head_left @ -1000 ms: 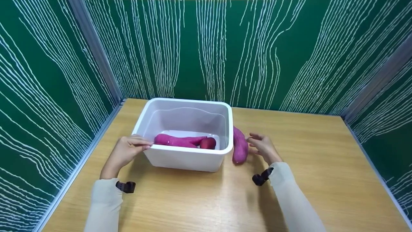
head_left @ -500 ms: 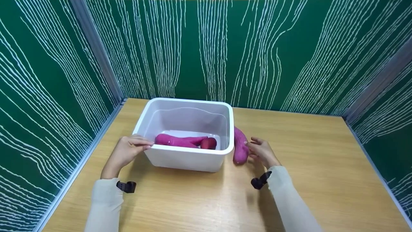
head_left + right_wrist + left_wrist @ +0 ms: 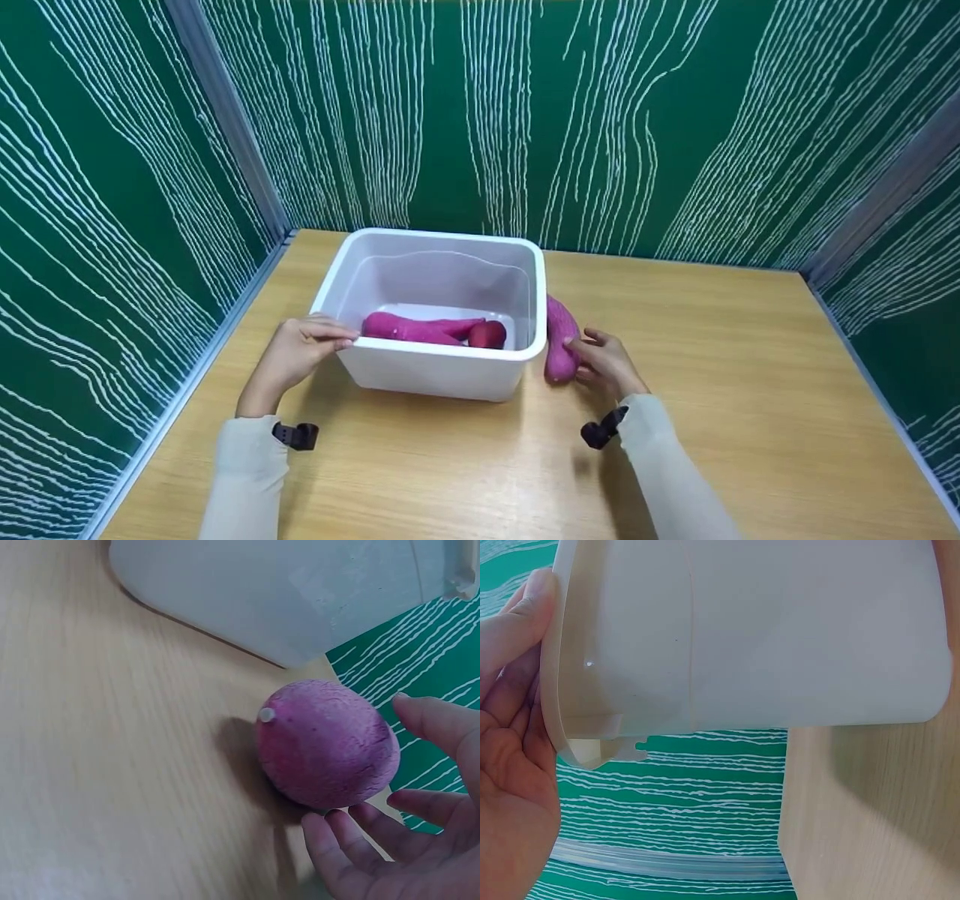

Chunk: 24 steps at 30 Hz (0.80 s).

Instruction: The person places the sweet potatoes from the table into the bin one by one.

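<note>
A white plastic bin (image 3: 435,373) stands on the wooden table. My left hand (image 3: 295,351) pinches its near left rim between thumb and fingers; the left wrist view shows the thumb (image 3: 531,606) at the lip. Against the bin's right side lies a curved purple sweet potato (image 3: 559,337). My right hand (image 3: 609,363) is at its right, thumb over its near end and fingers low beside it. In the right wrist view the fingers are spread around the sweet potato (image 3: 326,742), fingertips at its underside. Inside the bin lie a forked pinkish-purple root (image 3: 409,328) and a round dark red thing (image 3: 487,334).
Green panels (image 3: 442,112) with wavy white lines enclose the table (image 3: 720,360) at the back and both sides. Grey metal posts (image 3: 225,112) mark the corners. The bin is close to the back left.
My right hand has come in toward me and slightly left, its thumb passing over the sweet potato's near end. The left hand keeps its pinch on the rim; the bin stays put.
</note>
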Each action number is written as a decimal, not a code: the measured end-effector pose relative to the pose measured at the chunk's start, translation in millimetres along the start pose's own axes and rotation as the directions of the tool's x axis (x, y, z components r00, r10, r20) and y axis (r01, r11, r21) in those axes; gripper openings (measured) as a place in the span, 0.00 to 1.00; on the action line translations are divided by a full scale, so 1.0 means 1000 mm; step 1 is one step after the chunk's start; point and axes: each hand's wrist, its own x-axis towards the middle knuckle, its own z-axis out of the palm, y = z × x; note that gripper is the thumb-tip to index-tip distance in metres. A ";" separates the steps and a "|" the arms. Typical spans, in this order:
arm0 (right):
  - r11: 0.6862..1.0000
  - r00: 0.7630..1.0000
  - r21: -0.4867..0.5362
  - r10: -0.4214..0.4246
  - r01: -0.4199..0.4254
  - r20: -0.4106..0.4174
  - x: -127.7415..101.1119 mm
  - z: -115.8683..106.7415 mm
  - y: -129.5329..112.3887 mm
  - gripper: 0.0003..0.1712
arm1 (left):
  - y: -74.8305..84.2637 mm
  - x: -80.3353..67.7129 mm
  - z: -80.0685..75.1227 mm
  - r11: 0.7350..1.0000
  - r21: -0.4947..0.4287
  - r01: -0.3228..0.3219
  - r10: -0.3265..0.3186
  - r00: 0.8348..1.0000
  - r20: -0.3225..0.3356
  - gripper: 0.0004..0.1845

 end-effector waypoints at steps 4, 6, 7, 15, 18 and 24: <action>0.999 1.000 0.027 -0.022 0.022 0.013 0.001 0.002 0.006 0.47 | 0.000 0.000 0.000 1.000 0.001 -0.029 0.029 0.999 -0.014 0.08; 0.999 0.999 0.034 -0.032 0.032 0.018 0.002 0.003 0.008 0.47 | 0.000 0.000 0.000 0.999 -0.002 -0.043 0.043 0.999 -0.020 0.08; 0.999 0.999 0.034 -0.035 0.035 0.020 0.002 0.004 0.009 0.47 | 0.000 0.000 0.000 0.999 -0.004 -0.047 0.047 0.999 -0.022 0.08; 0.995 0.998 0.082 -0.062 0.061 0.014 0.005 0.008 0.015 0.44 | 0.000 0.000 0.000 0.999 -0.023 -0.032 0.032 0.999 -0.009 0.09; 0.992 0.997 0.101 -0.074 0.072 0.012 0.005 0.009 0.017 0.43 | 0.001 0.000 0.000 0.999 -0.023 -0.026 0.026 1.000 -0.005 0.08; 0.992 0.996 0.096 -0.083 0.085 -0.023 0.005 0.012 0.021 0.41 | 0.001 0.000 -0.001 1.000 -0.018 -0.003 0.003 1.000 -0.001 0.09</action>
